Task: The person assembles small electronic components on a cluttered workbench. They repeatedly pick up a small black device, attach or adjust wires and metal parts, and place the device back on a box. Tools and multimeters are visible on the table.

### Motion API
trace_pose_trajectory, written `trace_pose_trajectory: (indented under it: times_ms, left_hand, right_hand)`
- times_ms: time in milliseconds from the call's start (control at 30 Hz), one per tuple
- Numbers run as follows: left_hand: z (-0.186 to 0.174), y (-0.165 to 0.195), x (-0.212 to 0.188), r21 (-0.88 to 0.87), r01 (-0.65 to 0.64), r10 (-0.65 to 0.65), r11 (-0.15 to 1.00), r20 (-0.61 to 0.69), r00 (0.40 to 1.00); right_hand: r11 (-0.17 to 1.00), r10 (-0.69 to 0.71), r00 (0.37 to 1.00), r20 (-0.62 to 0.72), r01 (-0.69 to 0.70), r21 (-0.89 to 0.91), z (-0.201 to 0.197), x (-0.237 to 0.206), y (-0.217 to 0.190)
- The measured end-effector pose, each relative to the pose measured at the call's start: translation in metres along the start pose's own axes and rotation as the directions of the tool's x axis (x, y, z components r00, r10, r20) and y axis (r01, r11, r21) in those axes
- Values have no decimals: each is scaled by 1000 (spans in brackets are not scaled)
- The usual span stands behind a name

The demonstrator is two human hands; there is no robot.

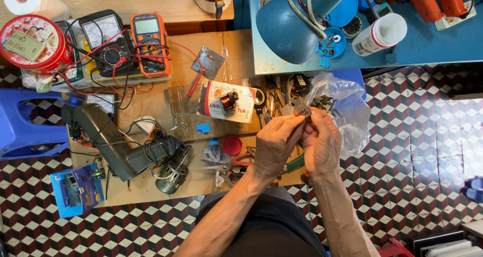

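My left hand [274, 145] and my right hand [322, 144] are raised together over the cardboard work mat [201, 181], fingertips meeting on a small metal part [303, 108]. A clear plastic bag [342, 103] hangs from and behind my right hand. Both hands pinch the small part; its exact shape is too small to tell. Just beyond the fingertips lie mixed hand tools [271, 98] and a small copper coil [229, 100] resting on a printed packet [226, 103].
A dark grey motor housing with wires [115, 141] lies left. An orange multimeter [148, 40], an analog meter [105, 35] and a red tin [30, 40] sit at the back. Scissors [226, 167], a red cap [232, 145], a blue stool [25, 121] and a blue lamp [289, 23] are around.
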State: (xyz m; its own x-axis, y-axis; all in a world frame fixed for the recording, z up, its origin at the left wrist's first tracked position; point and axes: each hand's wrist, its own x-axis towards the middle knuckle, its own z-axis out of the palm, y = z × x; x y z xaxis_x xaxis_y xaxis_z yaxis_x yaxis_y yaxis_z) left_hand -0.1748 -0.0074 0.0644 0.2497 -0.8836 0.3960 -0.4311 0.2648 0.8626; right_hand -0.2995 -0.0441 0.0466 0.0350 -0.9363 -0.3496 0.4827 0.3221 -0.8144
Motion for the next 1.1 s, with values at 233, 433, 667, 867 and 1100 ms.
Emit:
trace_pose_trajectory:
  times_ms: [233, 433, 667, 867, 1100]
  left_hand:
    - [2, -6, -2, -10, 57, -57, 998, 37, 998]
    - [8, -47, 6, -616, 586, -613, 528, 201, 764]
    - [2, -76, -7, -714, 646, -470, 270, 488, 736]
    - [6, -83, -14, -793, 609, -413, 20, 548, 727]
    - [9, -79, -16, -748, 661, -511, 55, 548, 662]
  right_hand:
    - [994, -34, 996, -77, 26, -106, -3, 7, 11]
    - [974, 198, 975, -95, -207, -92, -15, 19, 3]
    - [931, 273, 962, -16, -268, -247, -9, 12, -12]
    - [884, 321, 939, 122, -251, -393, -14, 20, -18]
    - [832, 251, 964, 88, -169, -528, -16, 22, -18]
